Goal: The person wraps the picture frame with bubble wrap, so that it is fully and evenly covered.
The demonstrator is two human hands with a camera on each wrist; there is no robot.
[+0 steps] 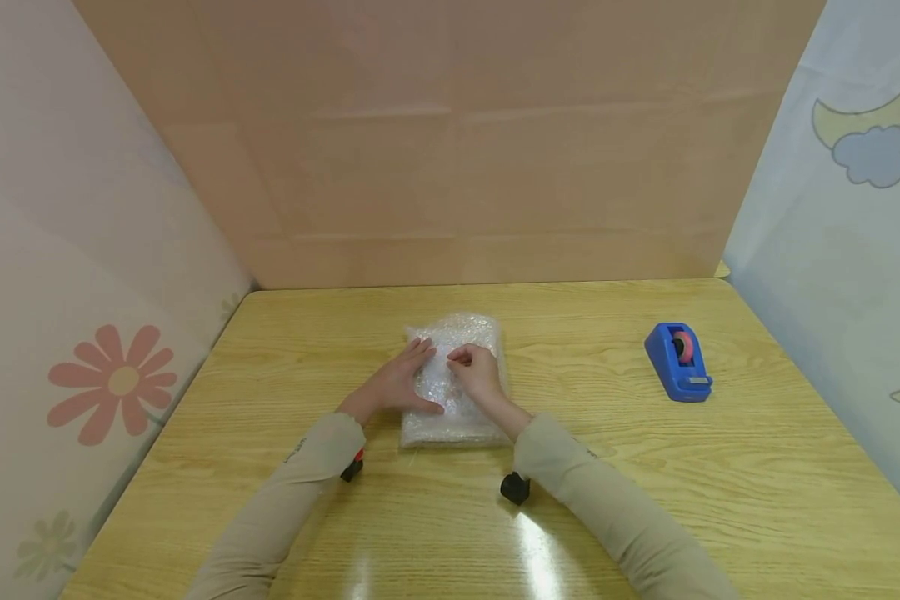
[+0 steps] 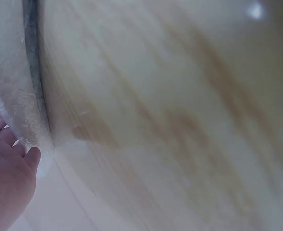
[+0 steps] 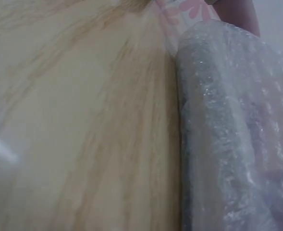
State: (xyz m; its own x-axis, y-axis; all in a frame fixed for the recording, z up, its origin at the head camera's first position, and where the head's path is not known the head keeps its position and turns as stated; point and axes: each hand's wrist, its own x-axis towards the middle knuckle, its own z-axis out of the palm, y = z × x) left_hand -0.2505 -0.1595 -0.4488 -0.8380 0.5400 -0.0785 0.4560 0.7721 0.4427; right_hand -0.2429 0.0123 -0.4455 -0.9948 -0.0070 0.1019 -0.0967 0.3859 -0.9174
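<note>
A flat package in clear bubble wrap (image 1: 461, 427) lies on the wooden table, and its puffy edge fills the right side of the right wrist view. My left hand (image 1: 403, 379) rests on the package's left side, thumb and fingers spread. In the left wrist view, the left hand's fingers (image 2: 31, 159) lie along the wrapped edge. Over the middle of the package is my right hand (image 1: 478, 375), its fingers curled and the thumb and index tips close together at the wrap. I cannot tell whether something thin is between those tips.
A blue tape dispenser (image 1: 675, 362) with a pink roll stands on the right of the table (image 1: 592, 333). Tan board (image 1: 450, 167) rises behind the table, with patterned pale panels at both sides. Black wrist devices (image 1: 515, 488) hang below the sleeves.
</note>
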